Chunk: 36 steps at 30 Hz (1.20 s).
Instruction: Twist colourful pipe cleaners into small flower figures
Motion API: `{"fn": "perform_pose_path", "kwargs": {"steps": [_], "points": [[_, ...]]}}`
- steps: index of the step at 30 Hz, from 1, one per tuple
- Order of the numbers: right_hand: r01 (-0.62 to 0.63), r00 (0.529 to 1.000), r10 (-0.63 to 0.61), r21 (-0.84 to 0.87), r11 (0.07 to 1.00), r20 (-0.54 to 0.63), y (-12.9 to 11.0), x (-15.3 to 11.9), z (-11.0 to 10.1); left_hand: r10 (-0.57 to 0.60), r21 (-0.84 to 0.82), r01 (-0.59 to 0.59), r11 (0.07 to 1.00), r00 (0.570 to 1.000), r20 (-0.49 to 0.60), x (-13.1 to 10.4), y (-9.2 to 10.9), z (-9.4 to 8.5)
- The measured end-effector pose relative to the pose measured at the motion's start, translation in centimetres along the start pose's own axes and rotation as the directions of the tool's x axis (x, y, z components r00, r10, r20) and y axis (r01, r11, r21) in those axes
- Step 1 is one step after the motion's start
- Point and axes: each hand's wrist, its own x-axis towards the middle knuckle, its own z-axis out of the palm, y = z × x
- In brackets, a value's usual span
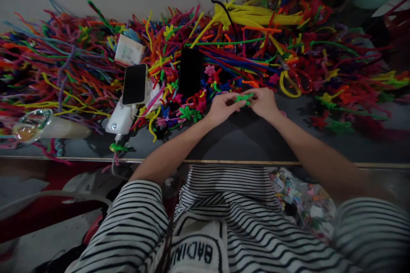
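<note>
A small green pipe-cleaner flower (244, 98) is pinched between my two hands, just above the front part of the dark table. My left hand (223, 106) grips its left side with thumb and fingers closed. From the right, my right hand (263, 101) holds the other side, fingers curled around it. The fingertips partly hide its shape. Close behind my hands lies a heap of small bent pipe-cleaner pieces, among them a pink flower (210, 71) and a green flower (185, 113).
Loose pipe cleaners (92, 59) are piled along the table's back. A black phone (190, 72), a second phone (135, 84) on a white power bank (120, 118), scissors (291, 84) and a tipped plastic cup (54, 126) lie around. A bag of scraps (304, 200) sits below the table edge (243, 162).
</note>
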Motion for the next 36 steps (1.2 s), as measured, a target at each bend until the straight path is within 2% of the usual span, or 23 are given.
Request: {"fn": "perform_pose_path", "kwargs": {"steps": [1, 3, 4, 6, 8, 10, 12, 14, 17, 21, 25, 29, 32, 36], "points": [[-0.003, 1.0, 0.003, 0.004, 1.0, -0.018, 0.0, 0.0, 0.1, 0.033, -0.004, -0.034, 0.999, 0.989, -0.142, 0.2, -0.1, -0.3], [0.011, 0.998, -0.01, 0.026, 1.0, -0.07, 0.1, -0.1, 0.3, 0.079, -0.019, -0.094, 0.995, 0.917, -0.39, 0.5, 0.0, -1.0], [0.025, 0.994, -0.021, 0.037, 0.999, -0.103, 0.1, -0.1, 0.4, 0.087, -0.025, -0.112, 0.993, 0.881, -0.465, 0.6, 0.0, -1.4], [0.046, 0.982, -0.037, 0.048, 0.998, -0.183, 0.3, -0.1, 0.4, 0.082, -0.026, -0.111, 0.993, 0.85, -0.52, 0.8, -0.4, -1.8], [0.054, 0.964, -0.046, 0.024, 0.998, -0.263, 0.6, 0.2, 0.3, 0.077, -0.016, -0.098, 0.995, 0.86, -0.505, 0.9, -1.3, -1.8], [0.045, 0.945, -0.062, -0.06, 0.997, -0.322, 1.0, 0.6, -0.2, 0.094, 0.015, -0.098, 0.995, 0.887, -0.453, 0.7, -2.3, -1.4], [0.017, 0.935, -0.085, -0.196, 0.98, -0.343, 1.4, 1.0, -0.7, 0.169, 0.108, -0.14, 0.984, 0.925, -0.34, 0.4, -2.8, -0.9], [-0.02, 0.937, -0.099, -0.335, 0.942, -0.335, 1.8, 1.4, -1.1, 0.269, 0.272, -0.205, 0.94, 0.937, -0.221, -0.1, -2.3, -0.6], [-0.064, 0.952, -0.092, -0.483, 0.873, -0.293, 2.6, 1.8, -1.3, 0.369, 0.456, -0.284, 0.843, 0.923, -0.108, -0.6, -0.4, -0.5], [-0.066, 0.966, -0.082, -0.541, 0.838, -0.246, 3.4, 2.2, -1.0, 0.449, 0.539, -0.364, 0.76, 0.893, -0.03, -0.7, 1.0, -0.7], [-0.057, 0.959, -0.089, -0.489, 0.87, -0.27, 3.5, 2.4, -0.9, 0.468, 0.555, -0.395, 0.732, 0.884, 0.012, -0.4, 0.6, -0.9], [-0.104, 0.955, -0.047, -0.479, 0.872, -0.293, 2.8, 2.3, -1.3, 0.462, 0.57, -0.394, 0.721, 0.886, 0.029, -0.1, 0.2, -1.3], [-0.135, 0.941, -0.047, -0.5, 0.855, -0.336, 1.7, 1.9, -1.8, 0.449, 0.584, -0.355, 0.73, 0.893, -0.018, 0.0, 0.0, -1.4], [-0.077, 0.897, -0.135, -0.45, 0.89, -0.42, 0.0, 0.9, -2.7, 0.416, 0.59, -0.268, 0.761, 0.9, -0.127, -0.1, 0.0, -1.4]]}}
